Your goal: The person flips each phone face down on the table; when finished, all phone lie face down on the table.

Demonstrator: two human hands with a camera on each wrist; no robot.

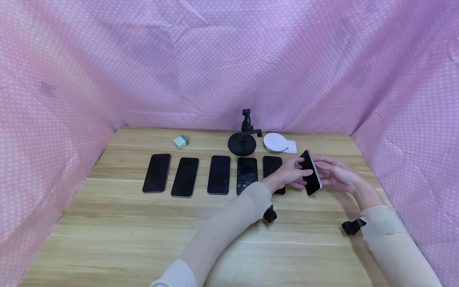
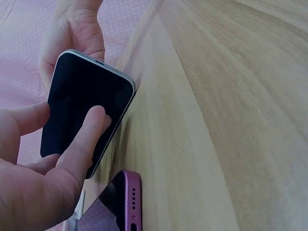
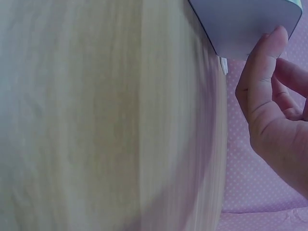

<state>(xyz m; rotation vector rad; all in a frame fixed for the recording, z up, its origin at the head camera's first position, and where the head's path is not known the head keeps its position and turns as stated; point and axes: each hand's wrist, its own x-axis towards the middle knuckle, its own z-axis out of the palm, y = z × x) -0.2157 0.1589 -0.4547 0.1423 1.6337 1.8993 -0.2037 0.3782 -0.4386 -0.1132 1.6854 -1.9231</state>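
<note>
A black-screened phone [image 1: 311,173] with a pale frame stands tilted between the two hands at the right of the table. My left hand [image 1: 292,171] holds it from the screen side, one digit across the glass and other fingers at its edge, as the left wrist view shows. My right hand [image 1: 337,175] is behind the phone, a fingertip at its plain pale back [image 3: 245,24]. Beneath the left wrist lies another dark phone [image 1: 273,165], partly covered. A pink-edged phone [image 2: 133,199] shows below the left hand in the left wrist view.
Several dark phones [image 1: 218,175] lie in a row across the wooden table [image 1: 143,231]. Behind them are a green plug adapter [image 1: 181,141], a black stand [image 1: 242,144] on a round base and a white round disc [image 1: 275,142]. Pink dotted cloth [image 1: 215,71] surrounds the table.
</note>
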